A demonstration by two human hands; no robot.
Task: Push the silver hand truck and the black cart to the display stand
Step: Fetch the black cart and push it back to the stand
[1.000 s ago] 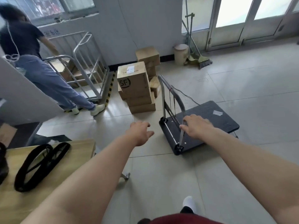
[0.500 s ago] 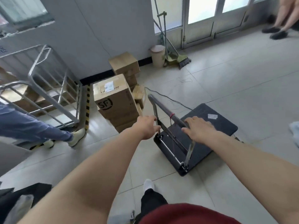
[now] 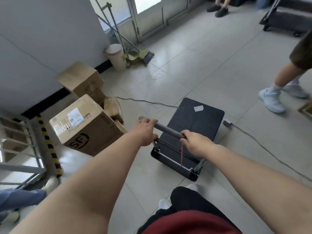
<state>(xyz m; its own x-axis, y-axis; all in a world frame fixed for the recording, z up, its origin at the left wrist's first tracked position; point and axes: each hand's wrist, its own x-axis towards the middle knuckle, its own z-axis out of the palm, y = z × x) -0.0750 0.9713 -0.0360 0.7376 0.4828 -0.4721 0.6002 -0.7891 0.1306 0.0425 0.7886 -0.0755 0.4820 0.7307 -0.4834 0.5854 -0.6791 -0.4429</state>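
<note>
W/ the SF box [image 3: 87, 127] close on the left, left hand [image 3: 145, 131] and right hand [image 3: 195, 143] both clenched on the handle [image 3: 166, 129] of the black cart [image 3: 194, 125] mid-floor, best push evenly, steer right of the boxes and lift over the cable [image 3: 263, 146].

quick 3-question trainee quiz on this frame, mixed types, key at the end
1. True or false: both hands grip the black cart's handle bar.
2. What lies on the floor just past the cart deck? A) a cable B) a mop bucket C) a ladder
3. Fill in: the deck carries only a small white ____.

Key:
1. True: left hand and right hand are closed on the handle bar of the black cart.
2. A, the cable.
3. sticker.
</note>
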